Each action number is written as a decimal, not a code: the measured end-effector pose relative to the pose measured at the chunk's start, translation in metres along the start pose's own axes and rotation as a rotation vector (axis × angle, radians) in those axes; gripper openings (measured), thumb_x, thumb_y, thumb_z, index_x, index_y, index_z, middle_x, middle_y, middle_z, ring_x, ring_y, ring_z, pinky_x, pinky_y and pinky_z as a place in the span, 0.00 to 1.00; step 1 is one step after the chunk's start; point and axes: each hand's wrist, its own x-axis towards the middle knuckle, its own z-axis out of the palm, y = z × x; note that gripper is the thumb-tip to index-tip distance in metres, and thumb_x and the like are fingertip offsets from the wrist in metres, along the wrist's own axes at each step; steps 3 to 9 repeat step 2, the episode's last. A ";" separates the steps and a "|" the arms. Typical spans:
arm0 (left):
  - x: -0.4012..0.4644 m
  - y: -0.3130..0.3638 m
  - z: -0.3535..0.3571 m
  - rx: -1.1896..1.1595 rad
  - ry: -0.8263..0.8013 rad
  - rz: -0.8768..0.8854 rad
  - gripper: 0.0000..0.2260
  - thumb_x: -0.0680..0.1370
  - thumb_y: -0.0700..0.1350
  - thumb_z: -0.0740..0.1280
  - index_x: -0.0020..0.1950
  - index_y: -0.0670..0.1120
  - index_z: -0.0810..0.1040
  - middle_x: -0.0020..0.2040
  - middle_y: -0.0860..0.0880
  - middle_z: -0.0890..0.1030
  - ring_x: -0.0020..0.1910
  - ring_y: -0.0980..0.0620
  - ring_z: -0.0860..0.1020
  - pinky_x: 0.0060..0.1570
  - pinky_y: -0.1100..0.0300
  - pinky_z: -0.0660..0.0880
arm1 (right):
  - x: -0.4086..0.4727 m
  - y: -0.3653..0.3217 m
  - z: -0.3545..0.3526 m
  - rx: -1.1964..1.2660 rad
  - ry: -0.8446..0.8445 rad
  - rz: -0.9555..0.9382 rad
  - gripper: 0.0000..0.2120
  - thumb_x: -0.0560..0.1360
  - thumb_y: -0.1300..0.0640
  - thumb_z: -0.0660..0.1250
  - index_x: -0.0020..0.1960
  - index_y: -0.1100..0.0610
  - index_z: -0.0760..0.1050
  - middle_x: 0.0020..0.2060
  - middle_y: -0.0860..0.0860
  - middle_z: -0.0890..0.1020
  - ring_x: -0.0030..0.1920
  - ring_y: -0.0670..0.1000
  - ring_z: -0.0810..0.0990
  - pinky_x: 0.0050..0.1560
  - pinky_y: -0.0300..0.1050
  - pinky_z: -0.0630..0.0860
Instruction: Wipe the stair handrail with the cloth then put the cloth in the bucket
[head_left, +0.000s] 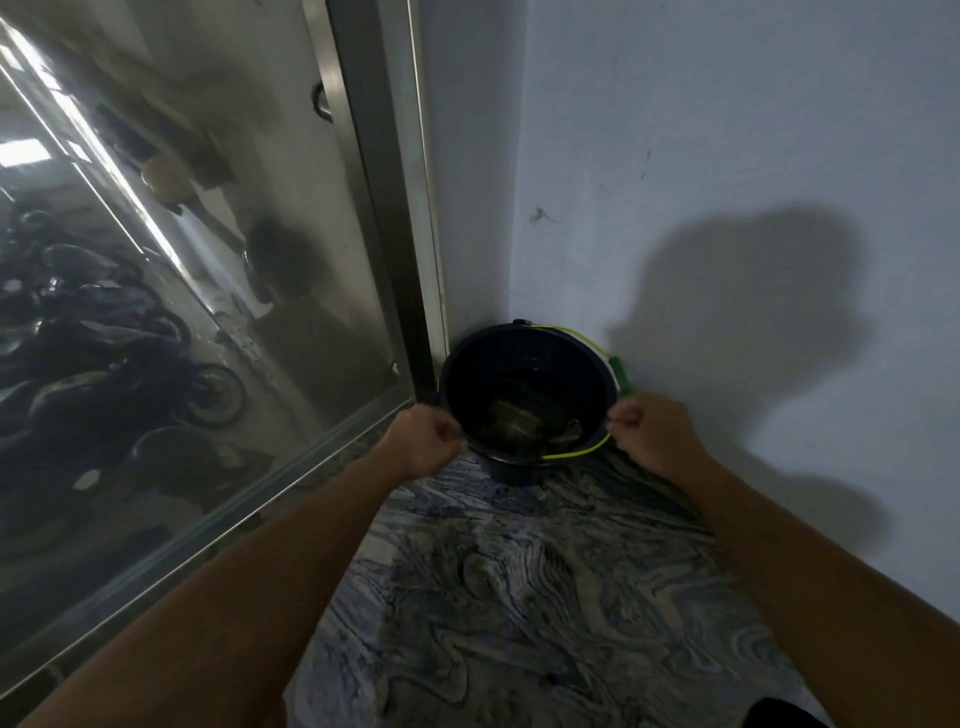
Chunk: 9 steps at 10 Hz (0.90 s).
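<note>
A dark bucket (457, 374) with a yellow-green wire handle stands on the floor in the corner between a glass panel and a white wall. A greenish cloth (514, 423) lies in the water at its bottom. My left hand (423, 441) is closed on the bucket's left rim. My right hand (652, 428) is closed at the right rim, where the handle meets it. No stair handrail is in view.
A large glass panel in a metal frame (384, 218) runs along the left, with parked motorbikes visible through it. White walls (727, 182) close the corner. The floor (519, 597) has a grey swirled pattern. My shadow falls on the right wall.
</note>
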 end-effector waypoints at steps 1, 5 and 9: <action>-0.024 -0.055 -0.013 -0.040 -0.061 -0.027 0.07 0.73 0.50 0.69 0.36 0.54 0.83 0.33 0.57 0.80 0.34 0.63 0.76 0.47 0.57 0.75 | -0.029 0.037 -0.013 -0.034 -0.068 0.136 0.03 0.70 0.58 0.71 0.38 0.54 0.82 0.33 0.54 0.83 0.40 0.55 0.82 0.48 0.48 0.77; -0.061 -0.148 -0.012 -0.081 -0.073 -0.239 0.08 0.74 0.47 0.72 0.35 0.46 0.81 0.34 0.54 0.77 0.33 0.65 0.75 0.45 0.57 0.73 | -0.094 0.103 -0.024 -0.020 -0.073 0.325 0.12 0.70 0.58 0.73 0.32 0.44 0.79 0.35 0.51 0.83 0.41 0.53 0.82 0.44 0.46 0.74; -0.061 -0.148 -0.012 -0.081 -0.073 -0.239 0.08 0.74 0.47 0.72 0.35 0.46 0.81 0.34 0.54 0.77 0.33 0.65 0.75 0.45 0.57 0.73 | -0.094 0.103 -0.024 -0.020 -0.073 0.325 0.12 0.70 0.58 0.73 0.32 0.44 0.79 0.35 0.51 0.83 0.41 0.53 0.82 0.44 0.46 0.74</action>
